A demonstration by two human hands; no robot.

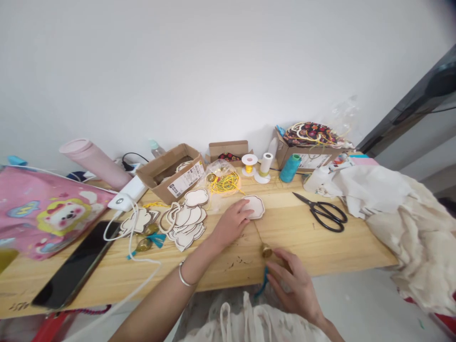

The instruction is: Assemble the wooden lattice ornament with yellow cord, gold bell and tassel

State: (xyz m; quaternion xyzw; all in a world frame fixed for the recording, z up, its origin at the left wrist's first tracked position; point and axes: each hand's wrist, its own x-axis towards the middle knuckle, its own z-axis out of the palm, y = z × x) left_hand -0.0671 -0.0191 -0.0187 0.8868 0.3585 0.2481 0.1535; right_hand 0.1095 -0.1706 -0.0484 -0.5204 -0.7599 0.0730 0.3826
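Note:
My left hand [233, 221] rests on the left part of a pale flower-shaped wooden cutout [256, 208] with a dark edge, holding it against the table with its fingertips on top. From the cutout a thin cord [258, 233] runs toward me to a small brass bell [266, 250]. Below the bell, a blue tassel [262, 286] hangs over the table's front edge. At the tassel's top, the thumb and fingers of my right hand [294, 282] are closed, just below the bell; their exact grip is partly hidden.
Black scissors [327, 213] lie right of the cutout. Stacked wooden cutouts [185, 221] and brass bells with tassels [144, 244] lie left. Behind stand a cardboard box [171, 175], yellow cord [224, 183] and a teal thread spool [290, 168]. A white cable [131, 232] crosses near a phone [76, 268].

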